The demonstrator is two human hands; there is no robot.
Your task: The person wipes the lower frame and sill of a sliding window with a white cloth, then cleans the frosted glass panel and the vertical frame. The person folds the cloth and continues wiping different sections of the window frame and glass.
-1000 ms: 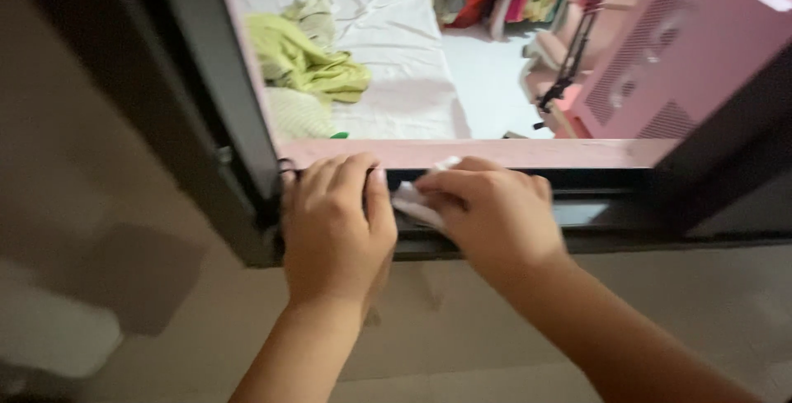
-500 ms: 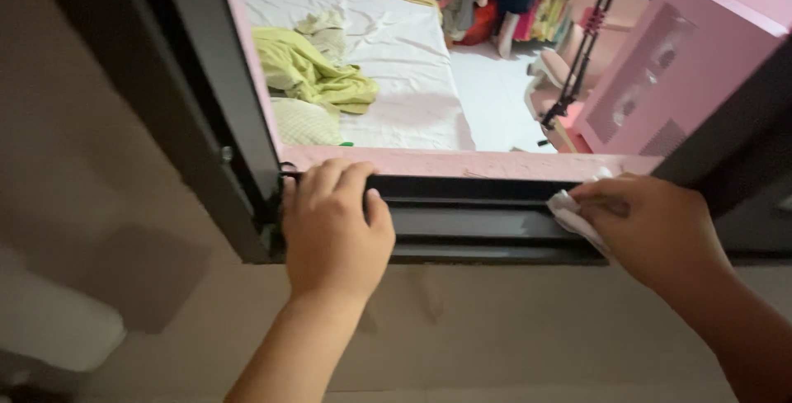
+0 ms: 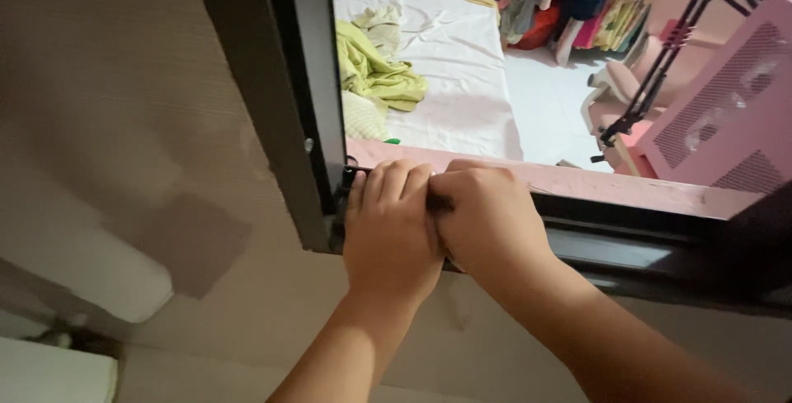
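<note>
Resting side by side, both hands (image 3: 441,221) apparently grip the window track (image 3: 627,242).

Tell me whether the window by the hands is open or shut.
Open. Past the dark window frame there is no pane: the bed inside shows clearly, and both hands rest on the bare bottom track.

From my remote seat, light pours in from the room beyond the window frame (image 3: 309,106), leaving the white sheet (image 3: 450,65) bright, almost washed out. The near wall (image 3: 124,106) sits dim and brownish, with a darker patch at lower left that may be shadow or stain. Both hands, left hand (image 3: 389,234) and right hand (image 3: 487,221), look soft, slightly blurred. Edges lean, tilted by the wide lens.
</note>
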